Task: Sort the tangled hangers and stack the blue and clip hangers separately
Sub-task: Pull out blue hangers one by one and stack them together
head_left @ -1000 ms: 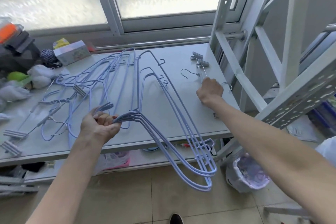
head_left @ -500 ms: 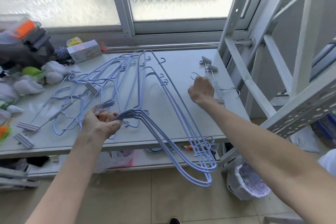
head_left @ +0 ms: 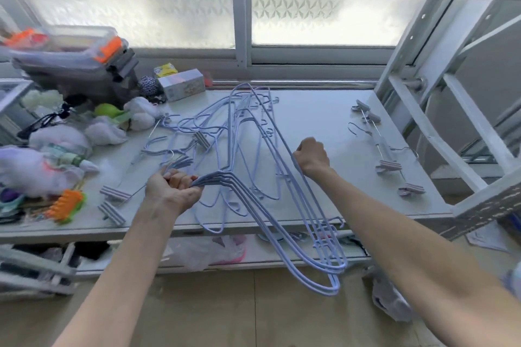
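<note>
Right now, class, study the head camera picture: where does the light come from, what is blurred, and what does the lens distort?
Head view: backlit by the frosted window, which is nearly washed out. Head view: the clear box with orange latches at left smears with motion blur, while the blue hangers in the left hand look sharper. Head view: the wide lens bows the table along its front edge.

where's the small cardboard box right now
In the head view the small cardboard box sits at the back of the table, left of centre, under the window, just behind the tangled blue hangers.
</note>
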{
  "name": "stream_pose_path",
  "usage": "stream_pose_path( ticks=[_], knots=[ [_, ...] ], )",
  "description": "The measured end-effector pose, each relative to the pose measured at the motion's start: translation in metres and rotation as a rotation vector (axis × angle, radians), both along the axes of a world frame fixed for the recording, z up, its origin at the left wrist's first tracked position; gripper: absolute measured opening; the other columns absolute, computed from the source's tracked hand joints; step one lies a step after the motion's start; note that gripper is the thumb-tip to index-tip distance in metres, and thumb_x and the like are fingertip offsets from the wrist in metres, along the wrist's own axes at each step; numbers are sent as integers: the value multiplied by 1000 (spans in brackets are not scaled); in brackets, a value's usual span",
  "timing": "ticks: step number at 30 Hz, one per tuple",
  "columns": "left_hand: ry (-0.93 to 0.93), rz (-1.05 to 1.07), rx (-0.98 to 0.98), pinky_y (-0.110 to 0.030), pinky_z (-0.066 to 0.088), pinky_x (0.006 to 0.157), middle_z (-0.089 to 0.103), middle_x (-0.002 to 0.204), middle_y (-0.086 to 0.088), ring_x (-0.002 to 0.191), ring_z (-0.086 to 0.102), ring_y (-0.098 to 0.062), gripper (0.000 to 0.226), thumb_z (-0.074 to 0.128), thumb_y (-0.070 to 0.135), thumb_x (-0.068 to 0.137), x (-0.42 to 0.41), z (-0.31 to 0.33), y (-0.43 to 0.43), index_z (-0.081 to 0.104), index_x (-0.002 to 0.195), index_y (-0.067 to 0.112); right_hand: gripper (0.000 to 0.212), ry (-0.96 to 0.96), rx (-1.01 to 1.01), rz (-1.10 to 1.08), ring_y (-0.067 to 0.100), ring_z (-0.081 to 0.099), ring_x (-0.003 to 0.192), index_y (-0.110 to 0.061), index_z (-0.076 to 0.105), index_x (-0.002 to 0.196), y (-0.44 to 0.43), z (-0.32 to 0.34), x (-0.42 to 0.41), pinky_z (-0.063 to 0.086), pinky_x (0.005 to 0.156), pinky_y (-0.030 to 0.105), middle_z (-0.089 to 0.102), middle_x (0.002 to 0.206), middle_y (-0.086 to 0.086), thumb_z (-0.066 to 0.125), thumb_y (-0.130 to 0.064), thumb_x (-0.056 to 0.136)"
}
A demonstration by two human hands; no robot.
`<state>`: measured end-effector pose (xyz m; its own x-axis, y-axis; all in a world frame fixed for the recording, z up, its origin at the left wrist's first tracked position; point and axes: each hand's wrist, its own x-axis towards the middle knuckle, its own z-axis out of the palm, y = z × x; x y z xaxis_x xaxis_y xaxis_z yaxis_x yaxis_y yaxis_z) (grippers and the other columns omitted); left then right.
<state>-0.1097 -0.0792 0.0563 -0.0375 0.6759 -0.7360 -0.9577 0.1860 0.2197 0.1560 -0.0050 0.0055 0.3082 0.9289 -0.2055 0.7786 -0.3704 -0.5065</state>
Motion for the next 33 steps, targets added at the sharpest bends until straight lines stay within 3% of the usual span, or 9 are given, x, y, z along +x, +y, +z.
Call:
stream_pose_path(
  ticks=[3, 5, 7, 11, 15, 18, 22, 30, 33],
  knots=[
    [19, -49, -7, -19, 30, 58, 11, 30, 4, 25, 9, -15, 70, 36, 23, 99, -38, -2, 4, 23, 31, 17, 7, -10, -6, -58, 32, 55, 76, -5, 50, 80, -4, -3, -33, 42, 62, 30, 54, 84, 13, 46, -8, 85],
    [23, -70, -10, -19, 28, 58, 11, 30, 4, 25, 9, -15, 70, 35, 23, 99, -62, -3, 6, 23, 31, 17, 13, -52, -1, -87, 36, 61, 92, -5, 53, 92, -7, -6, -51, 49, 76, 35, 60, 98, 17, 44, -14, 90],
    [21, -84, -17, -19, 28, 59, 11, 30, 4, 24, 9, -15, 69, 34, 24, 99, -83, -4, 9, 24, 31, 17, 24, -126, -8, -119, 38, 59, 109, -3, 57, 105, -11, -9, -66, 47, 92, 40, 63, 115, 20, 44, -19, 93],
    [0, -141, -27, -21, 29, 55, 11, 29, 4, 24, 9, -15, 68, 38, 22, 98, -114, -3, 10, 23, 32, 18, 30, -217, -94, -147, 37, 53, 117, -3, 54, 117, -23, -16, -84, 40, 98, 40, 59, 124, 19, 47, -20, 94],
    [-26, -141, -10, -22, 33, 51, 11, 29, 5, 24, 8, -15, 65, 38, 20, 97, -136, -5, 9, 23, 33, 19, 29, -225, -129, -173, 38, 54, 117, -3, 52, 117, -28, -16, -92, 42, 95, 39, 58, 125, 21, 51, -18, 92],
    [-26, -143, 5, -19, 26, 54, 12, 29, 5, 24, 8, -14, 67, 38, 21, 97, -149, -10, 12, 24, 31, 19, 28, -192, -152, -191, 39, 57, 111, 0, 52, 115, -31, -18, -94, 46, 86, 38, 58, 122, 22, 53, -16, 92],
    [-30, -129, -2, -20, 28, 56, 11, 29, 5, 24, 8, -14, 68, 37, 22, 97, -158, -13, 14, 24, 31, 19, 9, -140, -142, -192, 35, 59, 92, -1, 52, 95, -33, -21, -94, 43, 70, 33, 62, 110, 23, 54, -8, 90],
    [-2, -86, 0, -19, 27, 55, 12, 29, 5, 24, 8, -14, 67, 38, 20, 97, -153, -14, 8, 24, 31, 20, 17, -59, -103, -193, 34, 55, 90, 0, 48, 89, -30, -28, -91, 40, 68, 32, 56, 118, 28, 55, -16, 90],
    [-12, -74, 11, -20, 28, 52, 13, 29, 5, 24, 9, -13, 67, 38, 23, 97, -150, -16, 7, 25, 32, 19, 28, -53, -65, -279, 37, 53, 105, 2, 55, 96, -29, -28, -88, 42, 75, 36, 51, 123, 27, 55, -25, 90]
  ],
)
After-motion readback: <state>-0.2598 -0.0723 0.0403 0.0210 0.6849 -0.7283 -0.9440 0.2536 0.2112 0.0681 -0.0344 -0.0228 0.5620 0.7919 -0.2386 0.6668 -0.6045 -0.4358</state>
